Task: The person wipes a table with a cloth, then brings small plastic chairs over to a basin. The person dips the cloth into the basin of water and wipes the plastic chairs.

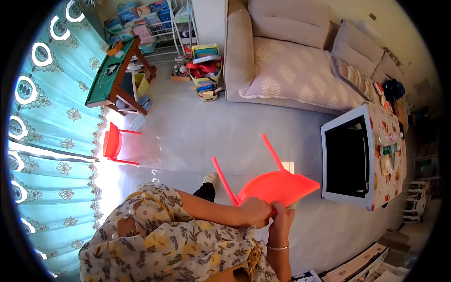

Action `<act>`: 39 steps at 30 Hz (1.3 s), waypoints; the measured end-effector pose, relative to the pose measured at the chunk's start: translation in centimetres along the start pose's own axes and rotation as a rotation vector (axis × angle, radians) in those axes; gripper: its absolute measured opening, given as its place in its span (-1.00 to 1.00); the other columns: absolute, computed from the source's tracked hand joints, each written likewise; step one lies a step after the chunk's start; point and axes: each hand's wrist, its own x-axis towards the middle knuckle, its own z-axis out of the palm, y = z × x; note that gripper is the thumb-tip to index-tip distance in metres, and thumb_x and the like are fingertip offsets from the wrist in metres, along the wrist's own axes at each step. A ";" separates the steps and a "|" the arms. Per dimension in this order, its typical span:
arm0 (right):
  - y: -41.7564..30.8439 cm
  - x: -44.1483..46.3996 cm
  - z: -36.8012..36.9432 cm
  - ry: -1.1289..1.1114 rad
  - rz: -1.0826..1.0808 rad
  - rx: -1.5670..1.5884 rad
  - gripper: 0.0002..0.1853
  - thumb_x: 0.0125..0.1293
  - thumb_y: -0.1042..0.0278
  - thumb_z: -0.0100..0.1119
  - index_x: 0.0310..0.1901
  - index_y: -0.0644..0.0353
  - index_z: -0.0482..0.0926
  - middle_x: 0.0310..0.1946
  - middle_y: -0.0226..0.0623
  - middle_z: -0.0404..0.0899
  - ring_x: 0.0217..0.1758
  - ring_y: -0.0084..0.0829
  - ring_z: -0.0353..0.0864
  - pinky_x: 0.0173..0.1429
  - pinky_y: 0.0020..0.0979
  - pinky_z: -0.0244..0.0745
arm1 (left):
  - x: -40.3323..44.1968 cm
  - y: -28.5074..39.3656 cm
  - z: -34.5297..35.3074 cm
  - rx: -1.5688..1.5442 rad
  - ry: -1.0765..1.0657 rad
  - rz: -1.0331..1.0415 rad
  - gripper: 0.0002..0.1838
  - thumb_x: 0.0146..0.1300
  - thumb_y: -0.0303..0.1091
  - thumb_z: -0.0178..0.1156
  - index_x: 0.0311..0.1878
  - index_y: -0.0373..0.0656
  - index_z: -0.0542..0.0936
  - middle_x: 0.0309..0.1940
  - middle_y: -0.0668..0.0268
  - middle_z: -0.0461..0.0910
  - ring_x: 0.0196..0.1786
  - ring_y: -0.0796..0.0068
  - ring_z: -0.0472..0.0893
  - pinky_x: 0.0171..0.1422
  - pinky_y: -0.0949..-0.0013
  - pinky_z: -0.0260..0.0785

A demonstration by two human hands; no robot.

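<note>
Two hands at one red chair [277, 189]. Position: on the near side of the sofa [291, 70], well apart from it, seat tilted, two legs pointing toward the sofa. Contact between chair and floor [178, 122]: cannot tell.

Left hand [256, 212]: curled closed on the chair's near edge. Right hand [281, 217]: beside the left, fingers bent in and gripping the same edge; fingertips of both partly hidden. Bracelet [277, 247] on the right wrist.

Surroundings, all relative to the sofa:
- White-framed table [370, 157], dark front panel, patterned cover with a bottle [390, 149] on top: near side, toward its right end.
- Second chair [112, 141], also red: to the left and nearer, beside the teal curtain [66, 127].
- Green-topped table [110, 75]: left.
- Yellow bin [217, 77] of mixed items: just beside its left arm.
</note>
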 end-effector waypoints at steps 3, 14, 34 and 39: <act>2.1 -0.3 3.7 0.268 -0.092 0.029 -0.80 0.14 0.53 0.10 -0.18 0.36 0.53 -0.32 -0.38 0.56 -0.38 -0.58 0.49 -0.31 -0.52 0.37 | -2.5 -3.9 -0.8 -0.102 -0.008 0.095 -0.43 0.16 -0.05 0.22 0.17 -0.19 0.52 -0.28 0.01 0.64 -0.23 -0.05 0.64 -0.17 0.01 0.51; 9.5 -0.3 2.9 0.510 -0.230 0.022 -0.79 0.08 0.67 0.01 -0.22 0.29 0.52 -0.45 -0.49 0.45 -0.51 -0.64 0.39 -0.45 -0.56 0.29 | -21.0 -33.8 1.1 -1.083 0.536 -0.763 -0.42 0.31 -0.24 0.23 0.36 -0.18 0.36 -0.18 0.27 0.59 -0.22 0.42 0.61 -0.24 0.32 0.48; 11.9 -23.0 7.4 1.314 0.090 -0.373 -0.61 0.19 0.53 0.19 0.09 0.35 0.53 -0.02 -0.26 0.60 -0.05 -0.32 0.61 -0.01 -0.28 0.60 | -58.4 -94.9 4.8 -0.051 0.500 -1.386 -0.08 0.01 0.00 0.36 0.33 -0.45 0.30 0.15 -0.21 0.50 0.21 -0.09 0.52 0.33 0.08 0.37; 9.4 -30.8 13.0 1.483 0.097 -0.415 -0.66 0.16 0.53 0.21 0.01 0.36 0.54 -0.14 -0.31 0.58 -0.16 -0.37 0.59 -0.07 -0.33 0.58 | -56.9 -95.5 5.3 0.098 0.435 -1.507 -0.40 0.14 -0.21 0.24 0.19 -0.38 0.43 0.05 -0.15 0.58 0.14 -0.16 0.56 0.22 0.02 0.44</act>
